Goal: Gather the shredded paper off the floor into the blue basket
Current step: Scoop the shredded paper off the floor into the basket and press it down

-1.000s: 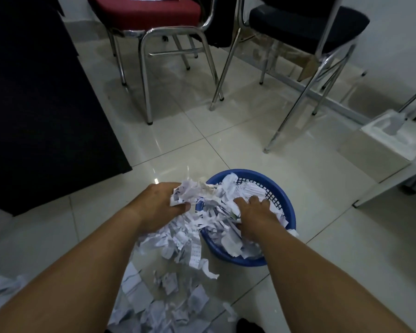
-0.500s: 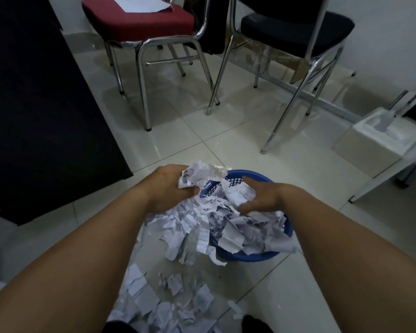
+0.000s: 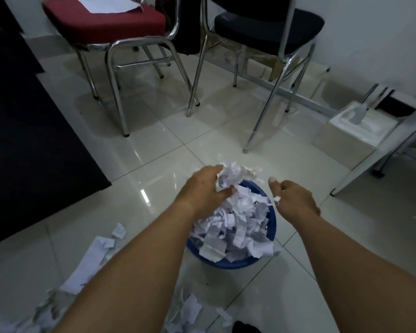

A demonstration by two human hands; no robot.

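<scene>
Both our hands are over the blue basket. Our left hand clamps a wad of shredded paper; our right hand is loosely curled, only a scrap stuck to it. More shreds lie on the floor.

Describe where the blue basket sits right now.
In the head view, the blue basket sits on the tiled floor at lower centre, between both forearms, heaped with shredded paper.
</scene>
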